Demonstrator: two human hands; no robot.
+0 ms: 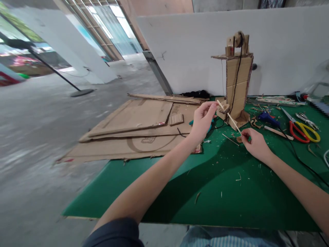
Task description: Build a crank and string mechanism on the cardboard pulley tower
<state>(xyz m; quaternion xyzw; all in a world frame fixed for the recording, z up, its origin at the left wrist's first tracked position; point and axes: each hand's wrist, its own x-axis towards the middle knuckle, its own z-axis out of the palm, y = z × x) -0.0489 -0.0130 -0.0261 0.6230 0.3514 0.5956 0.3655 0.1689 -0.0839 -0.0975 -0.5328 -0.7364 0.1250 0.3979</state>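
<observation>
I observe the left hand extended forward, palm turned inward, its fingers narrowed to a pinch at the upper end of a thin, pale, straight wooden stick. I cannot tell whether it also grips the round brown cardboard disc at that end. The right hand sits lower and nearer, knuckles up, thumb and forefinger closed on the stick's lower end. The stick slants down from left to right between the hands, above the green surface.

Both bare forearms reach in from the lower corners; a dark blue sleeve covers the left upper arm.

Just beside the right fingertips I note a small brown disc and a thin straight rod. Behind the stick stands an upright brown cardboard tower, with a black cord running down its front from a round wheel at the top.

To the tower's right lie a dark blue glue gun, scissors with red and yellow handles and silver metal pliers. Flat brown cardboard sheets overlap at the left, past the surface's edge. Beyond, a white panel backs the surface; a grey floor extends left.
</observation>
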